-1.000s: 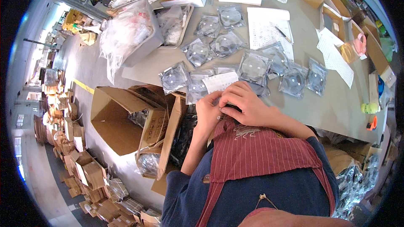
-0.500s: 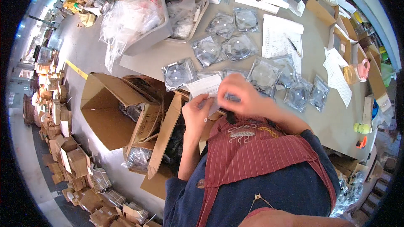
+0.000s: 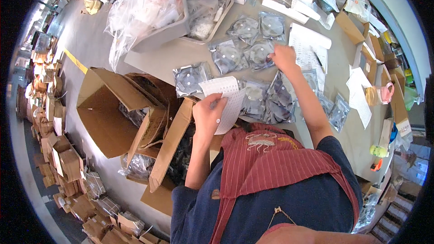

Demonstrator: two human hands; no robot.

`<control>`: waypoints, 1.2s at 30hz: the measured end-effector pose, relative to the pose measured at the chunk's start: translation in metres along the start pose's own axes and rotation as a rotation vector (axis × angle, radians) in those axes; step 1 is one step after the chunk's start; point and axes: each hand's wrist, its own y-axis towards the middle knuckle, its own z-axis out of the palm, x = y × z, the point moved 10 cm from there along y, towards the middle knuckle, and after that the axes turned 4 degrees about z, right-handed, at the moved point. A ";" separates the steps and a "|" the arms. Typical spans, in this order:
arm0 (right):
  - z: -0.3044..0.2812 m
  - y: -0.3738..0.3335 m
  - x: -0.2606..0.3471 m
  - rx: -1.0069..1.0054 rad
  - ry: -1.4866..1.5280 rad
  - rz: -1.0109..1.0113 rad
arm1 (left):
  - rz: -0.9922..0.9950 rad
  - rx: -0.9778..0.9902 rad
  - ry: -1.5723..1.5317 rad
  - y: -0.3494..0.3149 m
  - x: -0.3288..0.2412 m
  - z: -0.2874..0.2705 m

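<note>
My left hand (image 3: 209, 114) pinches a sheet of small labels (image 3: 233, 104), white with rows of small marks, its upper part folded over. A small white round sticker (image 3: 218, 120) shows on that hand. My right hand (image 3: 285, 58) is stretched forward, fingers drawn together at the right edge of a clear bag (image 3: 260, 55) with a dark coiled item inside; whether anything is between the fingertips is hidden. White dots mark several such bags around it, including one bag (image 3: 228, 56) to its left and another bag (image 3: 191, 79) near the table's left edge.
Written sheets (image 3: 309, 47) with a pen (image 3: 319, 62) lie right of the bags. A grey bin (image 3: 167, 36) of plastic bags stands at the back left. Open cardboard boxes (image 3: 106, 117) sit by the table's left edge. A tape roll (image 3: 387, 92) lies at the right.
My right hand has left the label sheet and reached forward and right to a bag. The label sheet, still in my left hand, now hangs more open. The view has shifted slightly.
</note>
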 end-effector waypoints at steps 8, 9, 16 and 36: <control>-0.114 -0.123 0.183 -0.091 0.593 -0.695 | 0.031 0.040 0.041 0.024 0.008 0.012; -0.119 -0.138 0.201 -0.070 0.611 -0.754 | 0.082 0.031 0.042 0.027 0.010 0.013; -0.111 -0.161 0.227 -0.077 0.564 -0.818 | 0.083 0.053 0.022 0.034 0.017 0.016; -0.101 -0.087 0.175 -0.089 0.718 -0.658 | -0.067 0.051 -0.017 0.048 0.025 0.011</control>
